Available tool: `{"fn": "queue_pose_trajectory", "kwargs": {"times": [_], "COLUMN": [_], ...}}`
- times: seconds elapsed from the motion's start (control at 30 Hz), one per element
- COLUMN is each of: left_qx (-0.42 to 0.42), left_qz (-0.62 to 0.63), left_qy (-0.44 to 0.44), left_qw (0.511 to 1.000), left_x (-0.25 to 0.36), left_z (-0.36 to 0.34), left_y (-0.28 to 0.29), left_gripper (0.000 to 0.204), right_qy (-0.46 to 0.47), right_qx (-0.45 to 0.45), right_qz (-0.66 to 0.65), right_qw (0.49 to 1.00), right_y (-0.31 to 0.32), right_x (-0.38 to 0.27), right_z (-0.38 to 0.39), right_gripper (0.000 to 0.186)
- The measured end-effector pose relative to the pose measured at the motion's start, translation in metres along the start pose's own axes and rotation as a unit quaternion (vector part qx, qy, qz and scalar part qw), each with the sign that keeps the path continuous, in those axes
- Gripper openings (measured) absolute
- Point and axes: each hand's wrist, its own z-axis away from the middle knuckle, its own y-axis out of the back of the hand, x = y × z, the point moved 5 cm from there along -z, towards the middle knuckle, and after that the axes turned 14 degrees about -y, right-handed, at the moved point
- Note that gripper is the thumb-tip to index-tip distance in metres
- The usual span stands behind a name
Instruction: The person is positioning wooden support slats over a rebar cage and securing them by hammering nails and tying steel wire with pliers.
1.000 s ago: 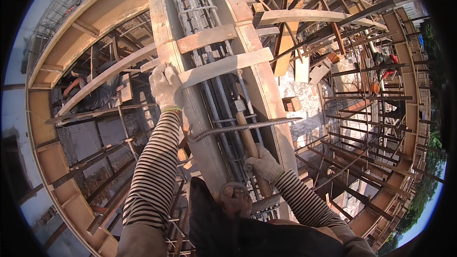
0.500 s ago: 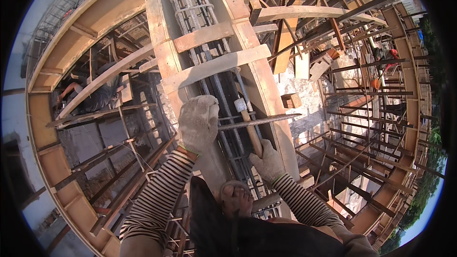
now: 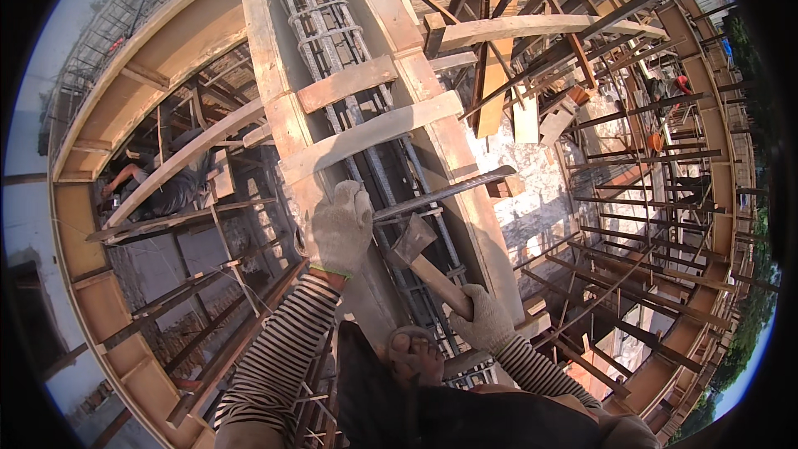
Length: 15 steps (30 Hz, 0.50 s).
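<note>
Metal bar (image 3: 449,192) over formwork's right edge (image 3: 420,75) | left grip (image 3: 339,229) clenching bar | right grip (image 3: 484,320) around hatchet (image 3: 440,284) | cross-slats (image 3: 374,135) in place

A hatchet-like tool (image 3: 439,281) is slanting, its broad, greyish head pointing far left, its pale wooden handle running near right. Just beyond, a slender dark metal bar (image 3: 445,194) is stretching rightward, its flattened right end angling farther away.

Bright sunlight — hard shadows, glare on pale floor (image 3: 536,204), fisheye-bent edges, black rim
</note>
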Motion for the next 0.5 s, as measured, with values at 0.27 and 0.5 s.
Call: {"fn": "queue_pose_trajectory", "kwargs": {"times": [0.27,0.5], "left_qx": [0.039,0.238], "left_qz": [-0.065,0.034], "left_qy": [-0.073,-0.025], "left_qw": [0.994,0.97], "left_x": [0.003,-0.002], "left_z": [0.031,-0.002], "left_y": [-0.045,0.021], "left_gripper": [0.025,0.026], "right_qy": [-0.016,-0.061], "right_qx": [0.114,-0.037], "right_qz": [-0.016,-0.381], "right_qw": [0.993,0.922], "right_y": [0.037,0.111], "right_x": [0.078,-0.012], "right_z": [0.074,-0.01], "right_gripper": [0.063,0.038]}}
